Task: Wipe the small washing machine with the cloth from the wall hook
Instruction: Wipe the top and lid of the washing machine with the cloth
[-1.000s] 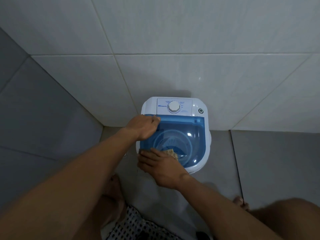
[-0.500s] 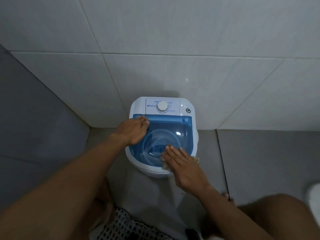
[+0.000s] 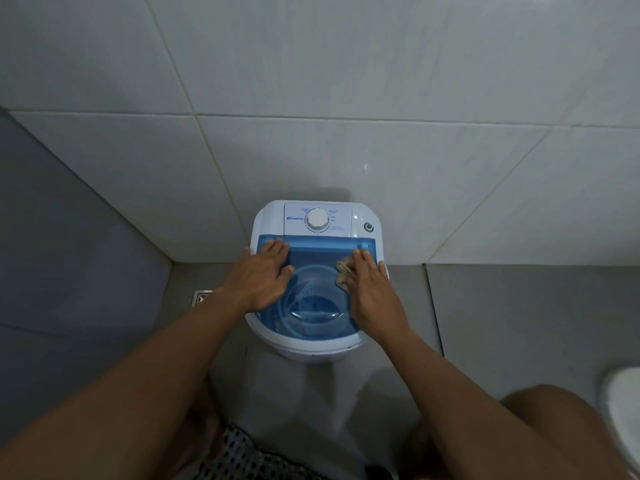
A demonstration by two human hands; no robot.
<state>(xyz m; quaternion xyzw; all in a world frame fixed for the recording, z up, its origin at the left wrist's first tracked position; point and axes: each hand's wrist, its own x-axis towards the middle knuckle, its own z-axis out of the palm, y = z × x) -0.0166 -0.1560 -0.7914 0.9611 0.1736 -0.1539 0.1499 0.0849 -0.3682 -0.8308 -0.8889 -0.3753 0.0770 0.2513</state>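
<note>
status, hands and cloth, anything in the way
Left hand flat on the blue lid. Right hand presses the cloth on the lid's far right side. Nothing blocking the washer top.

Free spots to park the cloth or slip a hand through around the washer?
Free: lid centre and front, between left hand and right hand; floor right of the washing machine. Crowded: lid's back corners, under both hands and the cloth; the dial takes the panel; a drain sits left.

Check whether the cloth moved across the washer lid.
Yes. The cloth, under the right hand, went from the near edge of the lid to its far right corner, closer to the dial.
</note>
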